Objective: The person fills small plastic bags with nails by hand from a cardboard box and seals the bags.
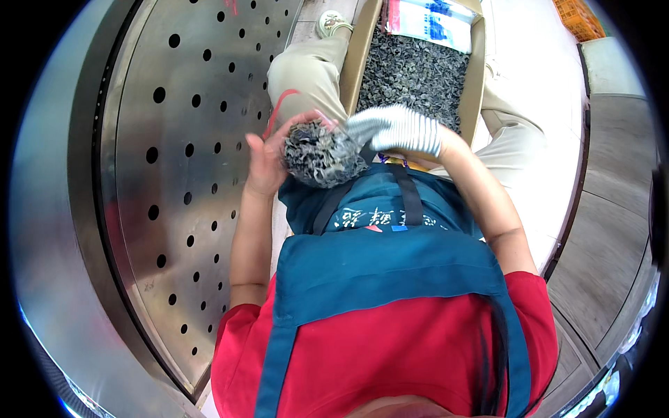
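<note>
My bare left hand [269,162] holds a clear plastic bag [325,157] with a red strip along its mouth, from the left side and rim. Dark, curled dried pieces, apparently wood ear fungus, fill the bag's lower part. My right hand [400,130], in a grey-and-white striped glove, reaches across to the bag's right side. Its fingertips are blurred, so their grip is unclear. Between my legs stands an open cardboard box [360,62] with a deep layer of the same dried fungus [413,78]. Flat printed plastic bags [431,23] lie on top at its far end.
A perforated stainless-steel panel [204,172] rises close on my left. My teal apron [387,261] spans my lap, with a yellow printed item [410,163] showing beyond it. Wood-look panels [616,157] border the right, and an orange plastic crate [579,20] stands far right.
</note>
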{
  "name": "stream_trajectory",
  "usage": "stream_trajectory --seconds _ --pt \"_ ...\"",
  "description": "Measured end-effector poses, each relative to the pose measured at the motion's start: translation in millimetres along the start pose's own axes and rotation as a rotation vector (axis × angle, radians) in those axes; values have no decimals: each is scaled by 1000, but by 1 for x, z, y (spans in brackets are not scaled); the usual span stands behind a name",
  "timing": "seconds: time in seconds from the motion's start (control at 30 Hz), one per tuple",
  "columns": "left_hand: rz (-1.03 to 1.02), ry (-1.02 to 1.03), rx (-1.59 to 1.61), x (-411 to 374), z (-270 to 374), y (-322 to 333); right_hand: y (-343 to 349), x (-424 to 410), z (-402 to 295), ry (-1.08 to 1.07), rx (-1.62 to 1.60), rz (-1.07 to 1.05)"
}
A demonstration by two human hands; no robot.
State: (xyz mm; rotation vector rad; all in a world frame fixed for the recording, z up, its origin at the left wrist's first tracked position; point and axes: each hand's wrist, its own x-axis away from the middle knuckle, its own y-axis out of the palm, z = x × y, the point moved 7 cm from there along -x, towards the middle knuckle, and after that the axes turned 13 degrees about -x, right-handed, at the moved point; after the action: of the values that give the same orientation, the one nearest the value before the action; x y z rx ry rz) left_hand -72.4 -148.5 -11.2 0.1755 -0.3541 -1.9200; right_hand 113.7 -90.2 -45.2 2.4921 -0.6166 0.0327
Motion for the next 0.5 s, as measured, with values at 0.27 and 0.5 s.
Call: stream_trajectory --seconds 0.27,0.5 --pt "-148 -181 260 -38 -10 1 -156 -13 60 433 1166 668" --pt "-194 -150 227 -42 -6 7 -137 7 83 656 1376 577"
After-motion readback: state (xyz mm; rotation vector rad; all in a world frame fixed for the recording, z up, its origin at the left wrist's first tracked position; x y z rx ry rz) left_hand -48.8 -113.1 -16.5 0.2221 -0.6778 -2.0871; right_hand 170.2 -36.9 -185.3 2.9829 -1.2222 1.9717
